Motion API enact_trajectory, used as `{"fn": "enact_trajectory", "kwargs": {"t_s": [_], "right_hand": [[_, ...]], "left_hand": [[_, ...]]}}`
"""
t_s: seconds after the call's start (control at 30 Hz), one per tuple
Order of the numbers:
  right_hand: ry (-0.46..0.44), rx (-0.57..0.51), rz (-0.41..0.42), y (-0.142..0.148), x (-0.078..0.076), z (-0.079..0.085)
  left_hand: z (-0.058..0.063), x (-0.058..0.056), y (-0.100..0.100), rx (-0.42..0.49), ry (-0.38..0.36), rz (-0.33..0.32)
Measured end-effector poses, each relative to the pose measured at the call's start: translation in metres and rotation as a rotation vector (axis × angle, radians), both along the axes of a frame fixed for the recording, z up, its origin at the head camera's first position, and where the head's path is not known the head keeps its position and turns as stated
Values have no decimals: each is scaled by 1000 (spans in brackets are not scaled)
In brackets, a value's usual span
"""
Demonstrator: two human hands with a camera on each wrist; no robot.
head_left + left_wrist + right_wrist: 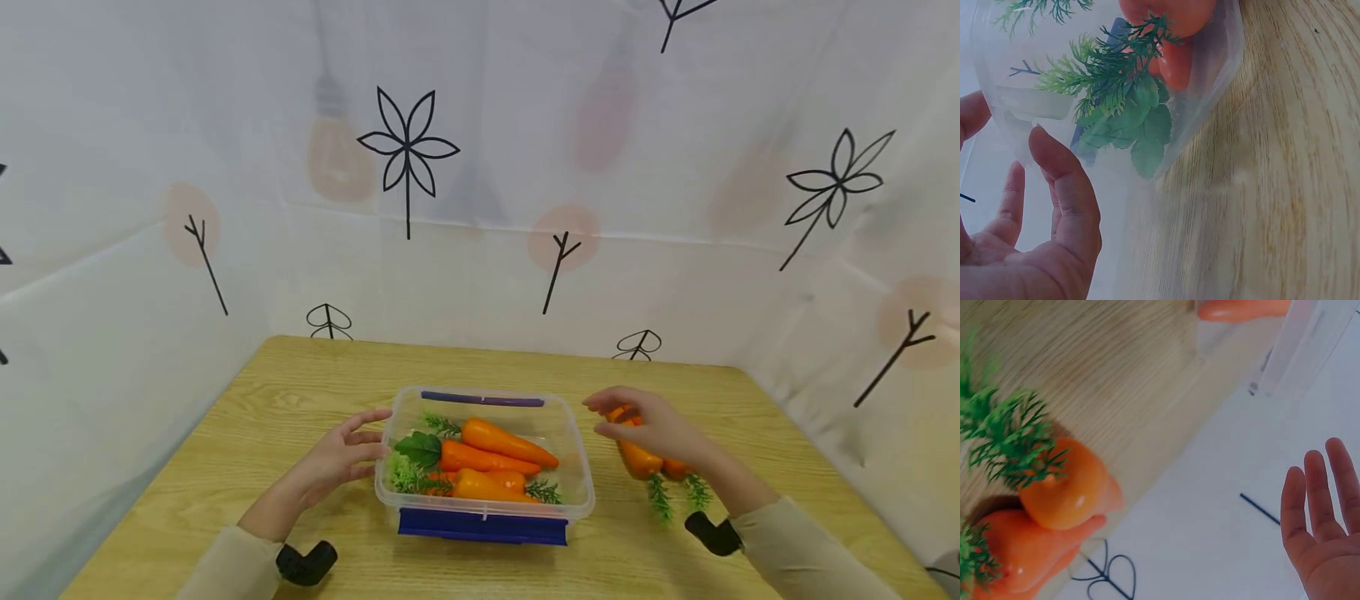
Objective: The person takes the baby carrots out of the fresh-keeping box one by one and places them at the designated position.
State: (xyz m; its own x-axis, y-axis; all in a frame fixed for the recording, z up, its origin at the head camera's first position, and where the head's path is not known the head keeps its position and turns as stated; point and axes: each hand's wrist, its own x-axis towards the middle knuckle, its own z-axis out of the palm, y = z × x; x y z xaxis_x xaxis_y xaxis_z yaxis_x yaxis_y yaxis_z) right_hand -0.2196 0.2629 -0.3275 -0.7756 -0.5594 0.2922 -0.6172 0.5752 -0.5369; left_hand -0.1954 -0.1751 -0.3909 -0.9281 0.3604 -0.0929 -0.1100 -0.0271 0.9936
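A clear plastic box (579,492) with blue latches stands on the table, holding several toy carrots (487,459) with green tops. At its left side is my left hand (337,461), fingers spread and slightly bent around the rim. The left wrist view has the thumb and fingers (1072,187) close to the clear wall; whether they touch it is hard to tell. My right hand (656,423) hovers right of the box with nothing in its grasp. Below and partly behind that hand lie loose toy carrots (640,461), their leafy tops toward me. The right wrist view has the fingers (1317,494) extended.
The wooden table (315,375) extends around the box. A white cloth (480,275) with printed flowers and twigs hangs behind it and along both sides. Black curved mounts (306,564) sit at both wrists. A dark cable (942,572) shows at the lower right.
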Motion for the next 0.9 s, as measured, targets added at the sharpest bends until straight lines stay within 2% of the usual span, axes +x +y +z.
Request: {"fn": "enact_trajectory", "kwargs": {"t_s": [0.2,0.43,0.9], "right_hand": [[9,-26,86,-14,-1,0],[-73,-46,151,-33,0,-1],[-148,-43,276,-70,2,-5]], "left_hand": [[-1,0,0,-4,-4,5],[-2,0,0,-3,-3,6],[-2,-1,1,-4,-8,5]]}}
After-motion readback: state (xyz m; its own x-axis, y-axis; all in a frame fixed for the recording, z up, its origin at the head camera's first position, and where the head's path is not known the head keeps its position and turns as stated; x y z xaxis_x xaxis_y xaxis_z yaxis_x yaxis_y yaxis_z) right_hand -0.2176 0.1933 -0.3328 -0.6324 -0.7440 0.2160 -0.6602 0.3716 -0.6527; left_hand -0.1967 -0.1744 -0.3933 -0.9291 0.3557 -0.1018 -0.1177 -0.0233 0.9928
